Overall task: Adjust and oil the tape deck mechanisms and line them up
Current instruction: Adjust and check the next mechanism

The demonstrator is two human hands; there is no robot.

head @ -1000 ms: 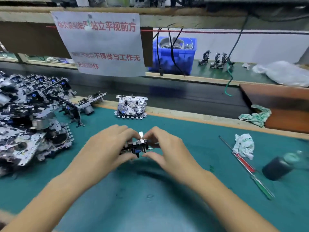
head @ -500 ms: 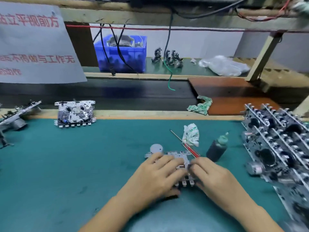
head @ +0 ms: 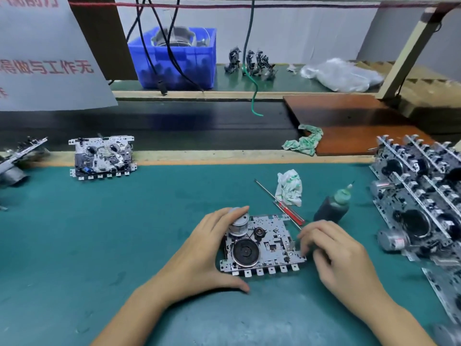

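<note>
A tape deck mechanism (head: 268,248) lies flat on the green mat (head: 99,245) in front of me, with its black flywheel and silver motor facing up. My left hand (head: 199,255) grips its left side, fingers curled over the motor and thumb along the front edge. My right hand (head: 336,253) is blurred, with loosely curled fingertips at the mechanism's right edge. A dark oil bottle (head: 333,208) with a green nozzle stands just behind my right hand. A red-handled screwdriver (head: 290,213) lies beside it.
A white rag (head: 289,187) sits behind the screwdriver. Several mechanisms stand in rows (head: 419,206) at the right. One mechanism (head: 103,157) rests at the mat's back left and another (head: 15,161) at the far left. Behind are a green rag (head: 305,142), a brown board (head: 349,116) and a blue bin (head: 174,58).
The mechanism went from held in the air to lying flat on the mat. My hands have spread apart and uncovered its top. The view swung right.
</note>
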